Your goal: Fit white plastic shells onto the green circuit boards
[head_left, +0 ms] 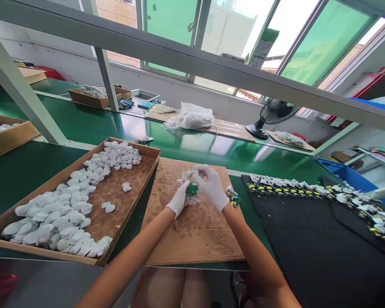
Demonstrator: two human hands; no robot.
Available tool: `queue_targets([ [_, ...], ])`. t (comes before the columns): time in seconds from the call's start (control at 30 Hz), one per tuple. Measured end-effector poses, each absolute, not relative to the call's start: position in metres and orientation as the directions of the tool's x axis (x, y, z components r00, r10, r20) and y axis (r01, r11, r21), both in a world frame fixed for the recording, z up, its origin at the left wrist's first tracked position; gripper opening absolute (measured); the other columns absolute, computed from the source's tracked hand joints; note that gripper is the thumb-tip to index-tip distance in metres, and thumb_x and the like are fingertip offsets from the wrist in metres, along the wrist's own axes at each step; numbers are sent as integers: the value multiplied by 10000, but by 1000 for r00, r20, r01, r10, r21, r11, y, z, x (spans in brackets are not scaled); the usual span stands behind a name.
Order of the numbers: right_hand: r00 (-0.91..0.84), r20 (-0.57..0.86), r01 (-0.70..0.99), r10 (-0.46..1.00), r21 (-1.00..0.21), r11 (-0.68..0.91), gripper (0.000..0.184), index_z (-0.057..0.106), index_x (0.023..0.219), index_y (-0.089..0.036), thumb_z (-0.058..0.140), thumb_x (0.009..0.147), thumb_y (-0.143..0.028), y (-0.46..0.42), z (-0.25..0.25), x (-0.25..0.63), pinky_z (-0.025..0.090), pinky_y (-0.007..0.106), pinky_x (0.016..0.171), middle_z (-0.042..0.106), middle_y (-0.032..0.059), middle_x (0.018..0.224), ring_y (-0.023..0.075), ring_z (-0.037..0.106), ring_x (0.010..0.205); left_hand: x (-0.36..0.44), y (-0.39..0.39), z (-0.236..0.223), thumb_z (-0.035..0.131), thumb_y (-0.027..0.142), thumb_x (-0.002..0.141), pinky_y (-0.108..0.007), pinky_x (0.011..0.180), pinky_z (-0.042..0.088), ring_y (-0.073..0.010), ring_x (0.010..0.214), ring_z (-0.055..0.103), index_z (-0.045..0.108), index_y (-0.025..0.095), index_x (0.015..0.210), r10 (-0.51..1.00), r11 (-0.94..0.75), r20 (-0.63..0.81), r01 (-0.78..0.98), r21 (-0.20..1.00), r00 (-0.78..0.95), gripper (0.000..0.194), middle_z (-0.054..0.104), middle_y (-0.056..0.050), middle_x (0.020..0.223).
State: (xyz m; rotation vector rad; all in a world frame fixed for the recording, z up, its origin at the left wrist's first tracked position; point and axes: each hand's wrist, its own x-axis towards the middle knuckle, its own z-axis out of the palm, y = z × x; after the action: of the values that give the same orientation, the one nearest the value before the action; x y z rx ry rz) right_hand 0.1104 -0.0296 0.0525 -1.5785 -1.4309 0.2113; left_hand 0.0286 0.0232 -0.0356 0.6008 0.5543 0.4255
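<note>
My left hand (179,200), in a white glove, is closed around a small green circuit board (192,188) with white parts about it. It is held above a cardboard sheet (167,239). My right hand (211,186), also gloved in white, is bent over the board from the right. Its thumb and fingertips come together at the board's upper side; what they pinch is too small to make out. Just right of this hand lies a little pile of circuit boards with wires (232,196).
On the left stands a shallow cardboard tray (137,201) of white rounded plastic pieces (60,214). Rows of assembled boards (282,190) line a black mat (301,239) at right. A metal rail (179,55) crosses above; a fan (276,113) and plastic bag (195,115) stand behind.
</note>
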Motion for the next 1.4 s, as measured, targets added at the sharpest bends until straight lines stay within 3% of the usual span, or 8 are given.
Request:
queue_targets([
  [0.13,410,373,570,832,-817,86,186,578,917,-174,551,778,-295,-64,21,155,479,308,767,651,32,798,156,616,772,36,23,-43,261,484,889,-238,362,411,-135,397,531,559,118,825,523,719,-352,-180,671,776,476,571,-47,543],
  [0.37,406,341,565,848,-823,60,158,557,921,-186,519,776,-236,-82,-15,169,489,334,778,635,40,823,169,612,793,34,11,-41,448,373,842,-222,411,443,-145,463,583,528,122,766,608,618,-287,-214,756,740,274,613,-73,597],
  [0.57,458,141,300,878,-954,-3,92,533,821,-186,523,743,-234,-80,-35,171,515,301,694,635,35,817,154,616,737,36,5,-37,495,269,825,-408,744,530,-209,738,652,539,124,916,577,731,-264,-345,589,773,177,660,-86,779],
  [0.7,503,105,59,858,-994,87,241,560,1004,-184,515,808,-316,-81,-30,166,516,329,775,660,48,892,159,633,808,38,2,-38,519,264,819,-451,858,482,-229,841,640,556,109,932,564,739,-259,-340,581,784,195,663,-107,873],
  [1.03,261,417,717,871,-688,114,195,665,954,-249,598,771,-238,-89,-23,143,262,398,1079,499,27,1305,195,340,1280,37,-10,-34,664,358,717,-258,738,478,-135,781,565,602,164,920,589,579,-200,-236,781,783,287,632,-27,904],
  [1.13,245,320,550,915,-823,141,338,598,1115,-247,574,778,-253,-93,-18,144,317,380,1047,317,25,1437,208,345,1283,38,-9,-36,684,361,694,-247,741,468,-148,794,580,609,145,972,638,442,-155,-194,876,755,360,642,-45,905],
  [1.23,363,252,279,897,-948,153,477,367,1336,-242,414,862,-260,-97,-13,151,417,356,957,368,52,1407,192,451,1204,36,-8,-33,648,419,710,-252,584,475,-143,609,586,574,133,1025,616,372,-136,-134,918,776,432,647,-32,732],
  [1.4,372,226,133,900,-973,189,306,557,1118,-200,487,852,-334,-95,-17,151,438,339,896,581,63,1163,195,549,1042,29,-14,-22,540,484,776,-239,377,423,-142,411,545,515,140,884,654,240,-130,-42,970,745,361,564,22,513],
])
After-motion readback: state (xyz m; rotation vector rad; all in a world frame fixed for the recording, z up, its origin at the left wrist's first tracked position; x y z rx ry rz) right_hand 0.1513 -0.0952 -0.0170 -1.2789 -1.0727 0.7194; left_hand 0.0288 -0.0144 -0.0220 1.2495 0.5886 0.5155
